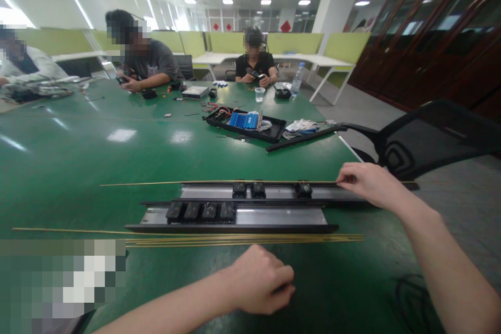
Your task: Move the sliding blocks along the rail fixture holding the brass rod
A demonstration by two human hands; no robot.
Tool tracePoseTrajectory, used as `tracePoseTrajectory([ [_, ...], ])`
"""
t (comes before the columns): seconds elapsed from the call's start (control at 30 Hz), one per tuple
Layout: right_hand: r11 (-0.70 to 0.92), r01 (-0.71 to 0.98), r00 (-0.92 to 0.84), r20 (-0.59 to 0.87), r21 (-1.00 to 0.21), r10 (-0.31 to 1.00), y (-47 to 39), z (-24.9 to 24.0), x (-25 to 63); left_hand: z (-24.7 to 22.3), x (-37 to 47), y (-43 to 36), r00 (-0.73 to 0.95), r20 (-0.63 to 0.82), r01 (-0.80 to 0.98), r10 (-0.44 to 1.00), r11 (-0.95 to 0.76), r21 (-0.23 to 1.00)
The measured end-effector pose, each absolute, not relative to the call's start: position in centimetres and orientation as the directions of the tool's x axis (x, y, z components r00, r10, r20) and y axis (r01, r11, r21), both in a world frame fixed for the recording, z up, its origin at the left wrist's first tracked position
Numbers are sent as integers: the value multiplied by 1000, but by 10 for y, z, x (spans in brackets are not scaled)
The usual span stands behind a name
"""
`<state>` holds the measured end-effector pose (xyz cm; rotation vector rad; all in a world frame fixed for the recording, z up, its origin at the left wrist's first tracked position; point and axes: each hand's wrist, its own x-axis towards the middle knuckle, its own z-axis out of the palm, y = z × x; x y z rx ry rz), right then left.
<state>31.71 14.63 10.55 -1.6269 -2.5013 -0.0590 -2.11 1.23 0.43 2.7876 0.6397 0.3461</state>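
Observation:
My right hand (362, 180) pinches a long thin brass-coloured rod (156, 183) near its right part. The rod runs level along the far edge of the rear metal channel (279, 191), which has dark edges and carries three black blocks (258, 189). In front lies a second channel (282, 216) with several black blocks (191, 211) grouped at its left. A bundle of similar rods (242, 240) rests on the table before it. My left hand (264, 279) hovers nearer to me, fingers curled closed, with nothing visible in them.
A black tray (272, 133) with a blue finned part (245, 120) stands farther back, beside gloves (301, 128) and a black bar (301, 140). A mesh chair (434, 133) is at the right edge. Several people sit around the green table (97, 156). A blurred-out patch covers the lower left.

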Motion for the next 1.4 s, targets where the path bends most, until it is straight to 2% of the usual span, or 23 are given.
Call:
tracePoseTrajectory([
  [0.9,327,942,-321,90,-73,943,152,100,336,5,-22,13,879,173,382,443,-874,300],
  [1.4,281,952,-278,46,-124,960,165,88,357,3,-25,13,878,157,396,452,-871,291],
])
